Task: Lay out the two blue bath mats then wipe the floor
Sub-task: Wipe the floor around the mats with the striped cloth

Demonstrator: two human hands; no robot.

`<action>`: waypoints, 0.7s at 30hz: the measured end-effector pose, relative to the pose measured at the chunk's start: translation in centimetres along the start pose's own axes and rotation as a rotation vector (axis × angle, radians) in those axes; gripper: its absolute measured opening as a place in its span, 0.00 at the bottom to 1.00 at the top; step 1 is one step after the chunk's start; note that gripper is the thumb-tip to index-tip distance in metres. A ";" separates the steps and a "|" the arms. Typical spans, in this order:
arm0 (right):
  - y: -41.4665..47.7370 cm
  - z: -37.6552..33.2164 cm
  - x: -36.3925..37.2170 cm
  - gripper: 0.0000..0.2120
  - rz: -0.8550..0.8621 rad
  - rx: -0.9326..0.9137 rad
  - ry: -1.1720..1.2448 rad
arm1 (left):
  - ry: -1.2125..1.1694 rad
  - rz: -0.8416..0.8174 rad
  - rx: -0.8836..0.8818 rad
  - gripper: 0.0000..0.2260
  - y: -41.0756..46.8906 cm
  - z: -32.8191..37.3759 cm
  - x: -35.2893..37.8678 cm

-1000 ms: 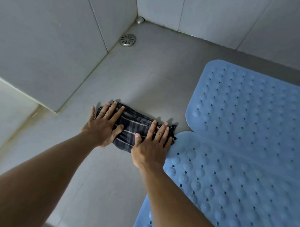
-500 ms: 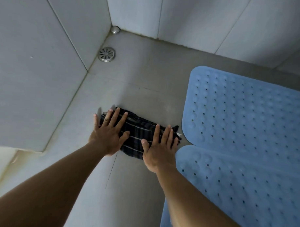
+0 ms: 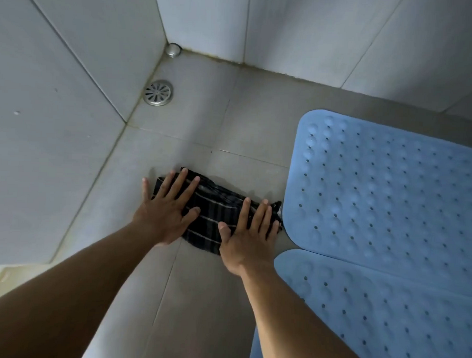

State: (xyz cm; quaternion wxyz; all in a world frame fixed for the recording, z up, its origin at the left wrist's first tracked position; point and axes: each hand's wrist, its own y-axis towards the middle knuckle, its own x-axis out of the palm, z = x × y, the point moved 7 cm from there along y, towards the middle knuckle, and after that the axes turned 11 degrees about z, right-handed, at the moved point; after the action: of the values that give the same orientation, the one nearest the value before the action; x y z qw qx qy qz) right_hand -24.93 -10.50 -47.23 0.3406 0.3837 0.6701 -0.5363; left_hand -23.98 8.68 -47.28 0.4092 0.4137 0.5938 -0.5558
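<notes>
The folded cloth (image 3: pixel 214 218) at centre frame is dark navy-black with thin pale stripes forming a plaid. Both bath mats (image 3: pixel 389 197) at right are light blue, dotted with small dark holes. Floor tiles (image 3: pixel 204 124) are plain grey; the drain cover (image 3: pixel 157 92) at upper left is silver.

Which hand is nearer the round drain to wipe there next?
Left. The left hand presses the dark striped cloth on the side toward the round metal drain; the right hand sits beside the blue mat.

Two blue bath mats are lying flat at right: far mat (image 3: pixel 389 195) above near mat (image 3: pixel 385 312), edges meeting. A dark plaid cloth (image 3: pixel 214 218) is lying bunched at centre on the grey tiled floor (image 3: pixel 198 298).
</notes>
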 end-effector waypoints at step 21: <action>15.5 -0.1 -9.3 0.35 -0.076 -0.045 0.102 | -0.015 -0.011 -0.044 0.31 16.7 -0.2 -5.6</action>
State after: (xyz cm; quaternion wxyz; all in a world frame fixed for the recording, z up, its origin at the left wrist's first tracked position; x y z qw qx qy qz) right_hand -6.92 -9.73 -46.23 0.2940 0.3771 0.7125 -0.5135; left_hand -6.38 9.37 -47.34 0.4195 0.3972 0.6051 -0.5479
